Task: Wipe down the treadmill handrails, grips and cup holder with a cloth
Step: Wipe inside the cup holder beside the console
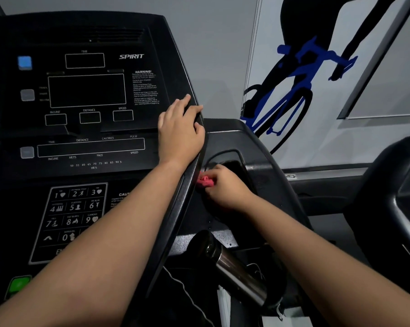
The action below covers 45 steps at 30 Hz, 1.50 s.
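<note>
A black treadmill console fills the left of the head view. My left hand rests on its right edge, fingers curled over the rim. My right hand grips a bunched pink cloth and presses it against the inner left wall of the cup holder, a dark recess just right of the console. Most of the cloth is hidden under my fingers. A metallic pulse grip on the handrail slants below my right forearm.
The keypad and a green button sit at the lower left of the console. Another black machine stands close on the right. A wall mural of a blue bicycle is behind. A thin cord hangs below the console.
</note>
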Available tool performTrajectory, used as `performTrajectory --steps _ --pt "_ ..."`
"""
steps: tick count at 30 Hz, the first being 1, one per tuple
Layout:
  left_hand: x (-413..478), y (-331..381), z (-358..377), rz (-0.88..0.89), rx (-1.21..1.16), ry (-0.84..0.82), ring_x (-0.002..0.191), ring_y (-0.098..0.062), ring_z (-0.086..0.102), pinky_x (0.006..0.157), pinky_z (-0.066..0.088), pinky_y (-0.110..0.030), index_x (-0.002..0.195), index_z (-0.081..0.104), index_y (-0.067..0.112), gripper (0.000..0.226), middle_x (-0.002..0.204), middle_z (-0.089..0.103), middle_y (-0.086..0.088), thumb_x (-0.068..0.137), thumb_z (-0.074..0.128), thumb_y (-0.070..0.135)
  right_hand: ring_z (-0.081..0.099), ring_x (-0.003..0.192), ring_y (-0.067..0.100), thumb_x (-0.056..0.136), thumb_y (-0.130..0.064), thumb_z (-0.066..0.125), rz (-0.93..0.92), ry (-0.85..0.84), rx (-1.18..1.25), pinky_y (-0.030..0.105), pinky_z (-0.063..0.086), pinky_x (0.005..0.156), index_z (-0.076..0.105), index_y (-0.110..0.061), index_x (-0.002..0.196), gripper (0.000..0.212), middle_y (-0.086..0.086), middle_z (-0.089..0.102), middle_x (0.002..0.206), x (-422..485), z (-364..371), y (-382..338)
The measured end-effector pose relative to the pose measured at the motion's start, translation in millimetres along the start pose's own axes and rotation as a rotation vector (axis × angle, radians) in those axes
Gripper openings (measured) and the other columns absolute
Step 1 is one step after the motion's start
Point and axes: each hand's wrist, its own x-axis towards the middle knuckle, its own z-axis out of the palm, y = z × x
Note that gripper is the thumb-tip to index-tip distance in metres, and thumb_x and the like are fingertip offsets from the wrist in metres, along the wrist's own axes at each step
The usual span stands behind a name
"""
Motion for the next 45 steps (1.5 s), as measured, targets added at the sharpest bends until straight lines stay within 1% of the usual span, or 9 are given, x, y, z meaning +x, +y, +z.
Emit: performTrajectory --steps 3,7,18,24,30,33,36,39,45 --pt "1 0 0 0.003 -0.014 -0.004 0.138 -0.020 0.031 0.112 0.019 -0.036 0.124 0.059 0.021 0.041 0.148 0.041 -0.001 0.085 0.051 0.014 0.053 0.097 0.031 0.086 -0.015 0.057 -0.120 0.088 -0.328 0.038 0.046 0.079 0.059 -0.020 0.115 0.030 0.008 0.046 0.110 16 -6 8" --pt "4 -3 -3 -0.016 -0.040 0.010 0.136 -0.017 0.034 0.111 0.019 -0.033 0.121 0.062 0.024 0.040 0.145 0.043 0.003 0.084 0.051 0.013 0.047 0.105 0.033 0.090 -0.023 0.053 -0.180 0.212 -0.637 0.041 0.041 0.079 0.046 -0.017 0.126 0.038 0.010 0.043 0.126 25 -21 17" --pt "1 -2 -3 -0.014 -0.052 -0.004 0.137 -0.019 0.033 0.111 0.018 -0.033 0.124 0.061 0.023 0.042 0.146 0.043 0.001 0.084 0.050 0.012 0.054 0.106 0.043 0.089 -0.020 0.051 0.350 0.287 -0.363 0.047 0.042 0.084 0.039 -0.008 0.120 0.035 0.019 0.042 0.123 -19 -43 57" --pt "-1 -1 -3 -0.016 -0.034 -0.005 0.137 -0.018 0.033 0.112 0.019 -0.035 0.125 0.060 0.022 0.042 0.147 0.042 0.000 0.085 0.050 0.013 0.050 0.101 0.041 0.088 -0.013 0.047 0.227 0.437 -0.412 0.047 0.043 0.083 0.044 -0.003 0.118 0.032 0.022 0.045 0.117 12 -35 58" --pt "1 -1 -4 -0.017 -0.040 -0.005 0.137 -0.017 0.033 0.112 0.018 -0.034 0.124 0.061 0.023 0.041 0.146 0.043 0.001 0.085 0.052 0.013 0.053 0.090 0.037 0.074 -0.008 0.063 -0.062 0.565 -0.546 0.041 0.044 0.076 0.056 -0.005 0.118 0.044 0.019 0.056 0.109 44 -33 55" --pt "2 -1 -5 -0.017 -0.047 -0.012 0.137 -0.017 0.033 0.112 0.017 -0.034 0.124 0.061 0.023 0.041 0.146 0.042 0.002 0.086 0.052 0.012 0.054 0.094 0.033 0.075 -0.008 0.060 -0.088 0.594 -0.451 0.041 0.045 0.080 0.057 -0.012 0.117 0.042 0.014 0.058 0.107 41 -42 57" --pt "1 0 -6 -0.019 -0.049 -0.014 0.137 -0.017 0.032 0.113 0.016 -0.033 0.125 0.060 0.023 0.041 0.146 0.042 0.002 0.086 0.052 0.012 0.059 0.088 0.031 0.081 -0.013 0.048 0.270 0.673 -0.161 0.039 0.048 0.077 0.060 -0.025 0.102 0.026 0.008 0.062 0.096 33 -56 70" --pt "1 2 -4 -0.018 -0.030 -0.008 0.137 -0.018 0.033 0.113 0.018 -0.036 0.124 0.060 0.022 0.040 0.146 0.042 0.000 0.086 0.051 0.013 0.057 0.106 0.031 0.090 -0.025 0.041 0.563 0.563 0.094 0.035 0.042 0.086 0.061 -0.021 0.116 0.033 0.009 0.061 0.118 26 -68 95" --pt "0 3 -1 0.005 0.005 0.027 0.132 -0.024 0.040 0.108 0.025 -0.039 0.119 0.063 0.019 0.038 0.141 0.048 -0.005 0.083 0.053 0.013 0.056 0.104 0.034 0.087 -0.029 0.046 0.520 0.818 0.205 0.040 0.043 0.089 0.055 -0.013 0.113 0.032 0.013 0.059 0.113 52 -59 62"
